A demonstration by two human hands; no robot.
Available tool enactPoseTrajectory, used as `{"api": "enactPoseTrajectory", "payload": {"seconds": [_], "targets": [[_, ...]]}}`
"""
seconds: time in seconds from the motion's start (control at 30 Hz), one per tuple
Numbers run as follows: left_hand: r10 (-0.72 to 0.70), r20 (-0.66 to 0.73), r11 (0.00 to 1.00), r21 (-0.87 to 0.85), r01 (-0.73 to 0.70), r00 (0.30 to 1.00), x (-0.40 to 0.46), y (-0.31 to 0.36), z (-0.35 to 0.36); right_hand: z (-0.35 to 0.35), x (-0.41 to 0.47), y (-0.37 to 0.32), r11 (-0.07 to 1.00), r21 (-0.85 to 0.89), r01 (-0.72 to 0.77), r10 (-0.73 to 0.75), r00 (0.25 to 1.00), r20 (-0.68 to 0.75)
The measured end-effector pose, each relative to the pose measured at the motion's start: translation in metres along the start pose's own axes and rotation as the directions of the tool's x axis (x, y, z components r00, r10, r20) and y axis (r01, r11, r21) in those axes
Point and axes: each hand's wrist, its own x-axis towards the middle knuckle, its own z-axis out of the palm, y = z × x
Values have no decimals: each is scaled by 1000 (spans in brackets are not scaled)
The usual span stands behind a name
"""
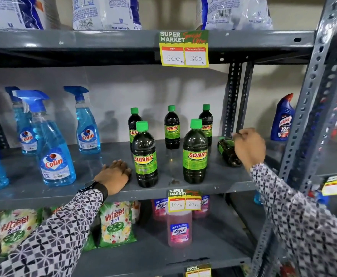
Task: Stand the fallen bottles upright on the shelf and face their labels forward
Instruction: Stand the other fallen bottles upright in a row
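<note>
right hand (248,147), fingers curled, reaches over the fallen dark plastic bottle with green label (228,151); whether the fingers already clasp it cannot be told, since the hand hides the contact. the bottle lies on its side near the right end of the grey metal shelf (95,164), its base toward the front edge and its cap end toward the back. left hand (114,175) rests flat, fingers together, holding nothing, near the front edge just beside the front left upright bottle with green cap (144,154). five matching bottles stand upright mid-shelf, four with the "sunny" label forward; the one at rear left is partly hidden. blue spray bottles (54,148) occupy the left end. step in hand, as judged: taking hold of the last fallen bottle. the next move calls for a firm clasp round its body, a lift to upright, and a twist until the label faces the front edge.
</note>
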Motion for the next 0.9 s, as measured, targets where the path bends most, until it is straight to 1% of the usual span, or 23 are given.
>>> {"api": "enactPoseTrajectory", "payload": {"seconds": [0.03, 0.07, 0.13, 0.2, 0.23, 0.27, 0.37, 0.43, 0.53, 0.6, 0.63, 0.7, 0.8, 0.9], "targets": [[4, -5, 1000, -9, -4, 1000, 2, -3, 2, 1, 13, 3, 995, -75, -68, 78, 987, 144], [2, -6, 1000, -18, -2, 1000, 3, -5, 4, 2, 23, 5, 982, -124, -141, 170, 948, 270], [-12, 3, 1000, -26, 12, 1000, 4, -6, 5, 3, 35, 4, 944, -179, -277, 328, 836, 439], [-19, 6, 1000, -22, 19, 1000, 2, -2, 3, 6, 39, 2, 906, -190, -377, 419, 744, 520], [-23, 2, 999, -28, 23, 1000, 1, 0, 2, 8, 41, 2, 891, -184, -415, 446, 726, 524], [-22, -7, 999, -40, 22, 1000, 0, 2, 1, 10, 43, 4, 881, -155, -447, 457, 723, 518], [-25, -18, 998, -60, 24, 1000, 0, 4, -3, 19, 49, 12, 859, -18, -512, 454, 745, 489], [-22, -13, 998, -57, 21, 1000, 1, 1, -1, 22, 50, 14, 855, 122, -505, 404, 794, 454], [-33, -11, 998, -58, 33, 999, 2, -3, 0, 15, 36, 0, 890, 256, -378, 281, 895, 346], [-25, -16, 999, -44, 25, 1000, 2, -2, 0, 11, 24, -7, 900, 332, -282, 180, 935, 305], [-25, -17, 999, -39, 24, 1000, 2, -1, -1, 11, 19, -7, 910, 347, -225, 131, 953, 274], [-26, -12, 999, -35, 26, 1000, 1, 1, -2, 15, 10, -2, 936, 315, -157, 82, 968, 239], [-17, -3, 1000, 2, 17, 1000, 1, 0, 1, 21, -1, 11, 958, 260, -124, 68, 974, 214], [-24, 1, 1000, 14, 24, 1000, 1, -1, 0, 23, -6, 18, 954, 267, -137, 90, 979, 183]]}}
